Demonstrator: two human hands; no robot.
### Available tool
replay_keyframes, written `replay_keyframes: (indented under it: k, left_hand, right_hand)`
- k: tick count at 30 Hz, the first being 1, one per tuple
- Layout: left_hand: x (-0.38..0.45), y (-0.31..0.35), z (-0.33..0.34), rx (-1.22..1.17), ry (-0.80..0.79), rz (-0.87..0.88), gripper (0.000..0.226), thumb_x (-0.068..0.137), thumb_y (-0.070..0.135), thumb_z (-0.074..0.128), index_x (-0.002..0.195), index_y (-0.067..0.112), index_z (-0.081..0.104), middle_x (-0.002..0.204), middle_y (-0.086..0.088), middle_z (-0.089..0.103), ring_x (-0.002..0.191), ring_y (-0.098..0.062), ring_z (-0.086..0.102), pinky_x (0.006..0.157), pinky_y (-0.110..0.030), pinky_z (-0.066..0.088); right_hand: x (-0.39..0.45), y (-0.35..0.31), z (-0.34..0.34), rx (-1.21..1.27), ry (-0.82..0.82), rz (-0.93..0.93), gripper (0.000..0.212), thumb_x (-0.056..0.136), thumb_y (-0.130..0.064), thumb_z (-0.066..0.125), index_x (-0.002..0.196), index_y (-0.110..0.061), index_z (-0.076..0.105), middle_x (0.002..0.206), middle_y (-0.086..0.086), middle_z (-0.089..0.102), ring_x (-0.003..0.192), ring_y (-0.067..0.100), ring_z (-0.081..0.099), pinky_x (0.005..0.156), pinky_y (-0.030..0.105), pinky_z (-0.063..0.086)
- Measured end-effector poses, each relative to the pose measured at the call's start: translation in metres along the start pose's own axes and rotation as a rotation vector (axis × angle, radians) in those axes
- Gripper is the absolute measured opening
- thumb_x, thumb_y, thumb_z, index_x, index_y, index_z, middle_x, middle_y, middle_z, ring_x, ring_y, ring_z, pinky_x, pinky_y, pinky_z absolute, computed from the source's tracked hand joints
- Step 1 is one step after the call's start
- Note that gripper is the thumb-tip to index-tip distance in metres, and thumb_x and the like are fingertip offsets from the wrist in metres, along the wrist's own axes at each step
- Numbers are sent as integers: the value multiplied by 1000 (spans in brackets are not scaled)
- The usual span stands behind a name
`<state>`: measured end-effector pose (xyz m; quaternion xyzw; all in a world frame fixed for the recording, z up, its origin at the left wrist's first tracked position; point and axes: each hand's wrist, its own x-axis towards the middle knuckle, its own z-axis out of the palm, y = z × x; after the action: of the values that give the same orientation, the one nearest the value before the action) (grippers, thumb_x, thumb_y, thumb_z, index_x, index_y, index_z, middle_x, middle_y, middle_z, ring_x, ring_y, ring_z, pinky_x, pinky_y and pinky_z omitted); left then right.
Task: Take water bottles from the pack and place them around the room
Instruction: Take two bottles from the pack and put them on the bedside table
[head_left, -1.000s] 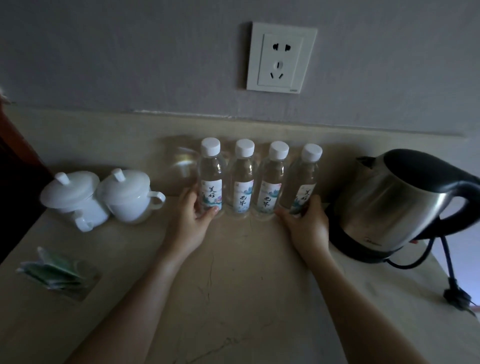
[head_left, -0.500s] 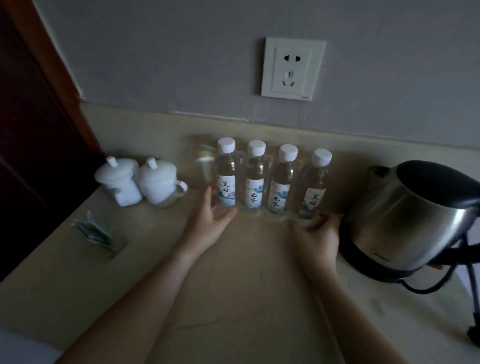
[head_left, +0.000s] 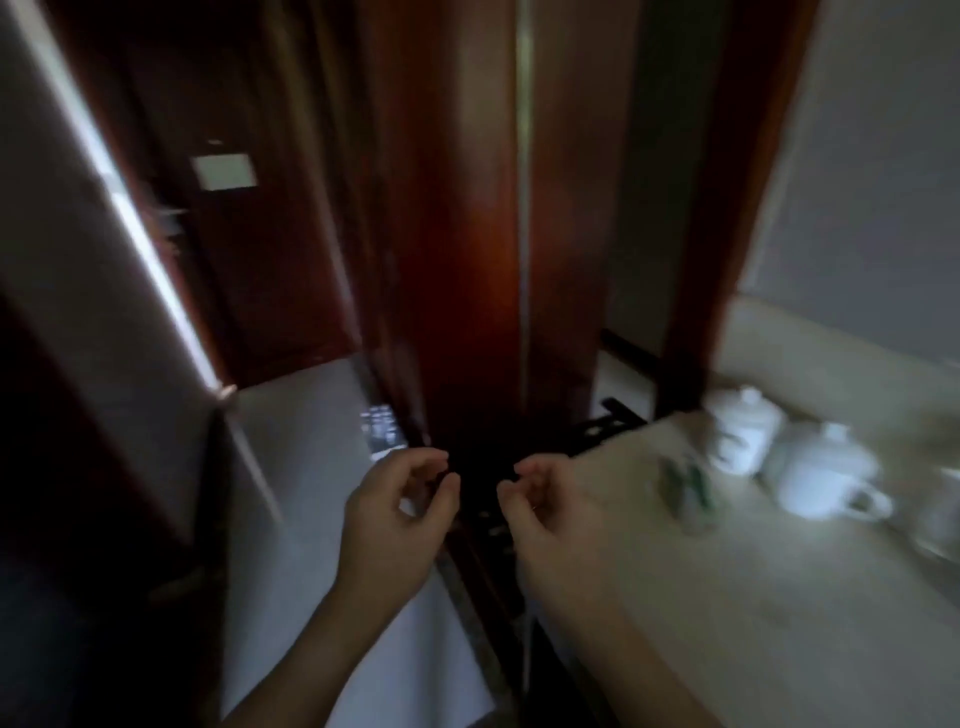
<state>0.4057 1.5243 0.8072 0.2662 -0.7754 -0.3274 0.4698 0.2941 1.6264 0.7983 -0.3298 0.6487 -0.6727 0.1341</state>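
The view is blurred by motion. No water bottle shows clearly; only a faint smear sits at the right edge of the counter (head_left: 779, 597). My left hand (head_left: 395, 514) hangs over the floor, fingers loosely curled, holding nothing. My right hand (head_left: 550, 514) is beside it at the counter's left end, fingers also loosely curled and holding nothing. The two hands are close together but apart.
Two white lidded cups (head_left: 810, 467) stand on the beige counter at right, with a small green packet (head_left: 685, 483) in front of them. A dark red wooden panel (head_left: 467, 234) rises straight ahead. A pale tiled floor (head_left: 311, 457) and a dark door (head_left: 249, 234) lie to the left.
The view has swung sharply left, away from the row of bottles and the kettle. Both hands have left the bottles and now hang in the air holding nothing.
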Motion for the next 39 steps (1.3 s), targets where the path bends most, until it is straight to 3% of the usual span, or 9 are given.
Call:
replay_keyframes:
  k: [3,6,13,19,26,31,34,39]
  left_hand:
    - [15,-43,-94,81,187,-142,27,84,19,75,96,40,64,97,15,69,88,-7,64,73,-27,56]
    - [26,-76,-170,102,301,-245,19,83,20,75,98,28,69,96,7,71,87,-15,67,78,-36,58]
    - [71,-124,-271,81,356,-264,13,83,14,74,94,22,70,89,7,71,81,-12,68,77,-39,59]
    - [114,-161,-292,0,351,-272,16,84,12,73,92,26,70,91,6,72,82,-12,68,77,-30,58]
    - [182,-229,-289,-36,362,-310,13,84,13,73,93,23,71,92,6,73,83,-14,70,77,-31,59]
    - [265,-295,-271,-25,348,-331,15,84,12,74,95,22,72,92,4,73,85,-17,70,76,-29,57]
    - [329,-333,-259,-3,337,-331,13,82,15,76,92,23,72,92,4,74,85,-19,70,75,-30,57]
    - [431,-383,-254,30,333,-330,15,84,13,75,94,23,72,96,4,74,85,-13,70,73,-24,56]
  right_hand:
    - [4,-14,93,92,-143,17,15,88,-9,69,93,-20,61,76,2,63,64,3,57,61,17,48]
    - [7,-28,176,129,-217,-11,18,86,-7,70,94,-21,62,81,1,67,67,5,62,64,17,51]
    - [48,-47,294,113,-267,-81,26,85,-8,70,92,-30,60,88,-5,67,72,1,62,66,16,49]
    - [94,-43,348,40,-294,-81,22,85,-10,72,97,-24,61,91,-3,67,76,2,63,71,21,51]
    - [170,-13,408,3,-296,-71,19,87,-14,71,104,-17,62,94,-1,67,89,17,66,80,33,55]
    - [261,24,461,47,-272,-34,18,86,-11,70,98,-22,62,89,0,68,87,21,66,83,41,56]
    - [329,41,494,47,-289,-1,17,88,-13,70,100,-21,62,91,1,68,89,22,67,81,40,56]
    - [434,52,551,3,-353,-14,17,89,-15,69,102,-23,60,95,4,68,88,20,66,72,27,51]
